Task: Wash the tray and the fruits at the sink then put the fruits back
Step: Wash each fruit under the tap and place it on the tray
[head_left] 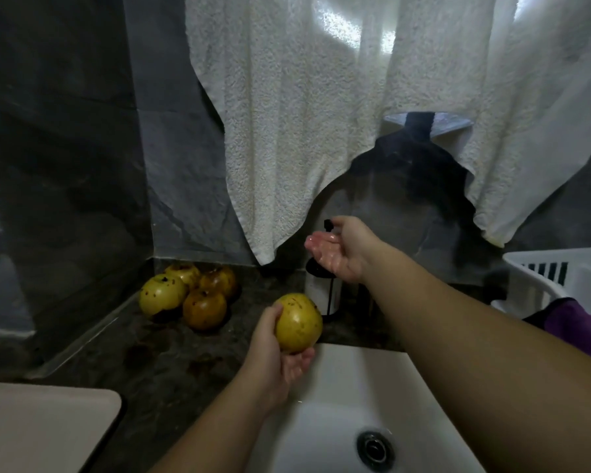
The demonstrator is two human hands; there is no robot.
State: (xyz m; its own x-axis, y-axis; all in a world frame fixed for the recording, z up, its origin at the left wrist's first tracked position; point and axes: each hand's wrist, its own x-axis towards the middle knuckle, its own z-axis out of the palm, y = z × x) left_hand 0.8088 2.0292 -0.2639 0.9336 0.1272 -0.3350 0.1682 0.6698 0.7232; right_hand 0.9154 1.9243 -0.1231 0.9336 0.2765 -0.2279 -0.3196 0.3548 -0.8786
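Five yellow-green fruits with brown blemishes are seen in all. Four fruits (pixel 188 292) are piled together on the dark stone worktop (pixel 171 363), in the corner well to the left of the white sink (pixel 335 397). The fifth, the held fruit (pixel 298 322), is gripped in the left hand (pixel 276 349) just above the sink's back left rim, with the thumb curled over its left side and the fingers cupped beneath it.

One soap dispenser (pixel 323 288) is stood on the worktop just behind the sink. The right hand (pixel 338 249) is held over the dispenser's black pump with the palm turned up, wet and shiny, and the fingers loosely spread under the nozzle; nothing is grasped in it. The right forearm is stretched across the sink from the lower right.

One white towel (pixel 321 114) is hung above the sink. One white basket (pixel 539 278) is set to the right of the sink. One pale flat edge, possibly the tray (pixel 48 428), is seen left of the sink.
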